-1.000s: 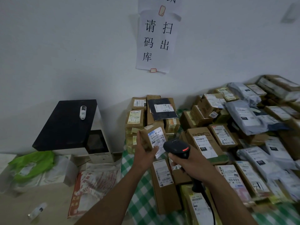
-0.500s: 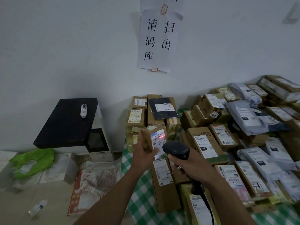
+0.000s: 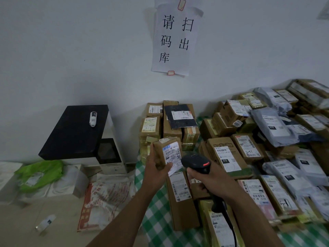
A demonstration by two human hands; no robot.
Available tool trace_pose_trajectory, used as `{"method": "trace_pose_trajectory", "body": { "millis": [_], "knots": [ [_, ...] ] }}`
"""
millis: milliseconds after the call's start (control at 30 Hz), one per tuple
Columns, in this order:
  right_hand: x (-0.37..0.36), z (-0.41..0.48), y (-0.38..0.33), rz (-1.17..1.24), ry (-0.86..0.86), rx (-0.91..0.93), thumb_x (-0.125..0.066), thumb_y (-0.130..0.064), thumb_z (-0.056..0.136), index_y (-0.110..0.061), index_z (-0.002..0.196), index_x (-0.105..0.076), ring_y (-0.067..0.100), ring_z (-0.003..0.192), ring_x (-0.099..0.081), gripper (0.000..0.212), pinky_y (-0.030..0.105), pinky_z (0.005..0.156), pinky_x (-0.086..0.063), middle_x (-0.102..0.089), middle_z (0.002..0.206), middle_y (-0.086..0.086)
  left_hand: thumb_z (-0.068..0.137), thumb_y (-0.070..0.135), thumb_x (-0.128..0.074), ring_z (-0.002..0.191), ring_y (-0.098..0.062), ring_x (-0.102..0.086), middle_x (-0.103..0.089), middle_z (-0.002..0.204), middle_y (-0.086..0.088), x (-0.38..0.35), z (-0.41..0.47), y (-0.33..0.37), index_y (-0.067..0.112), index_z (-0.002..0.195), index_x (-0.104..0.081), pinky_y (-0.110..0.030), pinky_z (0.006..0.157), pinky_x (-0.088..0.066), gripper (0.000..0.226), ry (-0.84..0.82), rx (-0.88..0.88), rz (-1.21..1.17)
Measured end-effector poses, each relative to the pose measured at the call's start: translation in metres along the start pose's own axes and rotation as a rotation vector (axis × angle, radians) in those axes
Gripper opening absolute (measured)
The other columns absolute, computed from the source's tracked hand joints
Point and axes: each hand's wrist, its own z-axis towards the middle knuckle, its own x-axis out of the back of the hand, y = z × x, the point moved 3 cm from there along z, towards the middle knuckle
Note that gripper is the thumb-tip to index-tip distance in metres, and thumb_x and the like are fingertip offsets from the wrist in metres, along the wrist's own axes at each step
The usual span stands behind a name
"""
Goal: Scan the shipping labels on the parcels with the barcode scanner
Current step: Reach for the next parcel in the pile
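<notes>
Above the green-checked tablecloth (image 3: 156,216), a small brown parcel (image 3: 159,152) with a scribbled-on, peeling white shipping label (image 3: 172,155) is being gripped by the left hand (image 3: 156,169), the black barcode scanner (image 3: 195,164) by the right hand (image 3: 213,182).

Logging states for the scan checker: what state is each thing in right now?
barcode scanner: gripped by right hand, red light lit.
small parcel: held up, gripped by left hand.
shipping label: facing barcode scanner, lower edge hanging loose.
white bottle: lying flat on black lid.
</notes>
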Motion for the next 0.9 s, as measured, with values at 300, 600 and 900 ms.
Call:
{"method": "trace_pose_trajectory", "body": {
  "millis": [300, 600, 900],
  "knots": [
    [-0.013, 0.014, 0.027, -0.008, -0.023, -0.102, -0.072, -0.037, 0.096, -0.032, 0.118, -0.067, 0.010, 0.064, -0.068, 0.023, 0.025, 0.065, -0.057, -0.079, 0.096, 0.000, 0.103, 0.018, -0.060, 0.099, -0.005, -0.074, -0.068, 0.134, 0.001, 0.024, -0.048, -0.092, 0.031, 0.160, -0.023, -0.031, 0.083, -0.063, 0.069, -0.058, 0.271, 0.028],
    [-0.034, 0.030, 0.036, -0.016, -0.075, -0.140, -0.073, -0.034, 0.096, -0.033, 0.125, -0.064, 0.004, 0.065, -0.068, 0.031, 0.021, 0.060, -0.055, -0.078, 0.102, -0.002, 0.102, 0.008, -0.055, 0.094, -0.002, -0.071, -0.068, 0.120, 0.006, 0.014, -0.057, -0.137, 0.026, 0.143, -0.041, -0.026, 0.078, -0.061, 0.047, -0.258, 0.484, 0.139],
    [-0.028, 0.055, 0.022, -0.057, -0.082, -0.110, -0.070, -0.047, 0.095, -0.045, 0.119, -0.062, 0.010, 0.072, -0.074, 0.025, 0.032, 0.075, -0.061, -0.078, 0.101, -0.007, 0.087, 0.049, -0.069, 0.095, -0.012, -0.073, -0.072, 0.111, 0.005, 0.025, -0.017, -0.141, 0.025, 0.135, -0.047, -0.037, 0.084, -0.063, 0.058, -0.142, 0.396, 0.446]
  ]
}}
